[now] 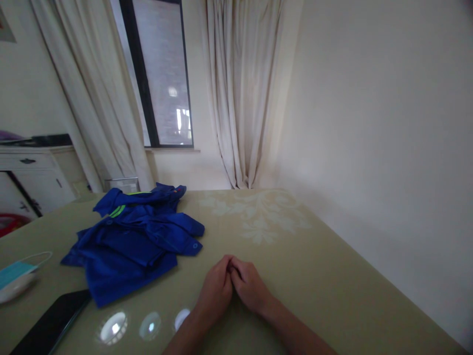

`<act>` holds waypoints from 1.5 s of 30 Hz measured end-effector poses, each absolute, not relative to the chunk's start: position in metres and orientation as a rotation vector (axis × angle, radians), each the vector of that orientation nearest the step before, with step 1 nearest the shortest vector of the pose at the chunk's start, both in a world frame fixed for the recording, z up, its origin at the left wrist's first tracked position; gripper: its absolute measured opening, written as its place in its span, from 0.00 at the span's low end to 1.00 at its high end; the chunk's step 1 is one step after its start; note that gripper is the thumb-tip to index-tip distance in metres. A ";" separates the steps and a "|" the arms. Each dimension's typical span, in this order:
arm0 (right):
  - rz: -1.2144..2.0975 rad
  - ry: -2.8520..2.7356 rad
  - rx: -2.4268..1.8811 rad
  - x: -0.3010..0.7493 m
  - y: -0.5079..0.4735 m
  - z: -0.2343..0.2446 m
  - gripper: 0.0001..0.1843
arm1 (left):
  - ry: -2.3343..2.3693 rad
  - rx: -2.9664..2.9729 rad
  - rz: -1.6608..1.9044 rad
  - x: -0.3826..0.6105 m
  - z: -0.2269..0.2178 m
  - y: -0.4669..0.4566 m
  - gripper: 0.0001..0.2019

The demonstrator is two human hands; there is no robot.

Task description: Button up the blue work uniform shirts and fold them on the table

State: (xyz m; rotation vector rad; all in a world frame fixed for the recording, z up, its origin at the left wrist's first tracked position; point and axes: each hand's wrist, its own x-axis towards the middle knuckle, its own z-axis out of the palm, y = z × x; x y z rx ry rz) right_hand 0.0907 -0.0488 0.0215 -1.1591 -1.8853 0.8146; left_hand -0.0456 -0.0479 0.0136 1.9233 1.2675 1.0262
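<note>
My left hand [217,287] and my right hand [251,286] rest together on the table [314,296], near its front middle. Their curled fingertips meet and touch, both hands are closed, and no object shows in them. To the left of my hands, apart from them, lies a crumpled blue garment [125,246] with yellow-green strips and snap buttons, its sleeve end closest to my left hand.
A dark phone-like slab [51,323] lies at the lower left, partly by the garment. Further left are a light blue face mask [16,273] and a whitish rounded object [16,288]. A wall [388,148] borders the table's right side; curtains [244,98] hang behind.
</note>
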 end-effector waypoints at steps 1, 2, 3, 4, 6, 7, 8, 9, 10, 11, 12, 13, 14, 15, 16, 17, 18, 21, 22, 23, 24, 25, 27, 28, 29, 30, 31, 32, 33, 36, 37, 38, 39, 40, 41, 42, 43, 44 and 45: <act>0.818 -1.881 -1.158 0.091 -0.049 0.022 0.15 | 1.263 1.926 1.025 -0.046 0.013 -0.048 0.16; 0.818 -1.876 -1.157 0.091 -0.049 0.022 0.15 | 1.259 1.927 1.023 -0.045 0.013 -0.048 0.15; 0.818 -1.873 -1.155 0.091 -0.050 0.023 0.15 | 1.260 1.926 1.022 -0.045 0.013 -0.048 0.15; 0.817 -1.870 -1.153 0.091 -0.050 0.023 0.15 | 1.262 1.923 1.023 -0.045 0.012 -0.048 0.16; 0.820 -1.866 -1.147 0.091 -0.050 0.023 0.15 | 1.270 1.919 1.031 -0.045 0.011 -0.048 0.16; 0.821 -1.864 -1.144 0.091 -0.049 0.023 0.16 | 1.273 1.918 1.034 -0.045 0.011 -0.048 0.17; 0.822 -1.865 -1.142 0.091 -0.049 0.023 0.16 | 1.276 1.918 1.033 -0.044 0.011 -0.048 0.17; 0.821 -1.867 -1.141 0.091 -0.049 0.022 0.16 | 1.277 1.919 1.030 -0.044 0.011 -0.048 0.17; 0.818 -1.869 -1.143 0.091 -0.049 0.022 0.16 | 1.279 1.921 1.027 -0.045 0.011 -0.049 0.17; 0.814 -1.871 -1.145 0.091 -0.049 0.022 0.16 | 1.285 1.925 1.024 -0.045 0.011 -0.049 0.17; 0.813 -1.872 -1.149 0.092 -0.049 0.022 0.16 | 1.292 1.927 1.019 -0.045 0.011 -0.049 0.17; 0.813 -1.873 -1.153 0.092 -0.049 0.021 0.16 | 1.300 1.929 1.012 -0.044 0.011 -0.049 0.17; 0.812 -1.874 -1.158 0.092 -0.049 0.021 0.16 | 1.308 1.929 1.006 -0.044 0.011 -0.049 0.17; 0.810 -1.876 -1.165 0.092 -0.049 0.021 0.15 | 1.314 1.929 1.001 -0.043 0.011 -0.049 0.16; 0.804 -1.880 -1.173 0.091 -0.049 0.020 0.15 | 1.315 1.926 0.997 -0.042 0.010 -0.049 0.16; 0.795 -1.884 -1.180 0.091 -0.049 0.020 0.15 | 1.309 1.924 0.996 -0.042 0.011 -0.050 0.16; 0.786 -1.886 -1.184 0.091 -0.048 0.020 0.15 | 1.301 1.927 0.998 -0.041 0.011 -0.050 0.16; 0.792 -1.892 -1.147 0.092 -0.047 0.020 0.15 | 1.322 2.041 0.973 -0.046 0.020 -0.048 0.18; 0.802 -1.892 -1.139 0.092 -0.047 0.021 0.15 | 1.367 2.109 0.958 -0.052 0.025 -0.046 0.18; 0.812 -1.887 -1.145 0.093 -0.046 0.021 0.14 | 1.444 2.171 0.950 -0.059 0.030 -0.043 0.17; 0.822 -1.875 -1.166 0.093 -0.046 0.022 0.13 | 1.560 2.215 0.955 -0.069 0.035 -0.040 0.17; 0.834 -1.854 -1.197 0.094 -0.045 0.022 0.13 | 1.711 2.232 0.973 -0.080 0.039 -0.036 0.17; 0.862 -1.800 -1.256 0.095 -0.044 0.023 0.13 | 2.094 2.180 1.009 -0.105 0.043 -0.029 0.20; 0.876 -1.779 -1.268 0.095 -0.044 0.023 0.13 | 2.283 2.128 0.985 -0.117 0.043 -0.026 0.22; 0.886 -1.764 -1.271 0.096 -0.043 0.023 0.14 | 2.438 2.061 0.925 -0.128 0.041 -0.024 0.25; 0.891 -1.760 -1.270 0.096 -0.043 0.023 0.14 | 2.548 1.992 0.841 -0.137 0.038 -0.021 0.27; 0.893 -1.764 -1.265 0.096 -0.043 0.023 0.13 | 2.610 1.928 0.750 -0.144 0.035 -0.019 0.29; 0.893 -1.772 -1.259 0.096 -0.044 0.022 0.13 | 2.639 1.873 0.672 -0.149 0.031 -0.017 0.30; 0.893 -1.781 -1.254 0.096 -0.044 0.022 0.13 | 2.647 1.835 0.619 -0.153 0.029 -0.015 0.30; 0.903 -1.777 -1.247 0.097 -0.044 0.020 0.13 | 2.595 1.824 0.587 -0.157 0.024 -0.010 0.22; 0.909 -1.761 -1.245 0.097 -0.044 0.020 0.12 | 2.563 1.826 0.606 -0.158 0.024 -0.009 0.20; 0.918 -1.741 -1.241 0.097 -0.044 0.019 0.12 | 2.524 1.834 0.633 -0.160 0.024 -0.008 0.20; 0.930 -1.719 -1.238 0.098 -0.043 0.019 0.13 | 2.486 1.846 0.670 -0.161 0.025 -0.008 0.20; 0.944 -1.698 -1.236 0.098 -0.043 0.018 0.13 | 2.463 1.848 0.722 -0.163 0.026 -0.007 0.20; 0.962 -1.676 -1.233 0.098 -0.042 0.018 0.13 | 2.454 1.833 0.796 -0.164 0.027 -0.006 0.20; 0.985 -1.654 -1.230 0.099 -0.041 0.017 0.14 | 2.447 1.795 0.893 -0.165 0.029 -0.004 0.19; 1.015 -1.629 -1.227 0.099 -0.039 0.016 0.14 | 2.417 1.731 1.010 -0.165 0.032 -0.002 0.18; 1.051 -1.596 -1.222 0.099 -0.036 0.015 0.16 | 2.323 1.653 1.142 -0.165 0.035 -0.001 0.18; 1.090 -1.553 -1.213 0.100 -0.033 0.014 0.17 | 2.169 1.580 1.260 -0.163 0.039 0.001 0.17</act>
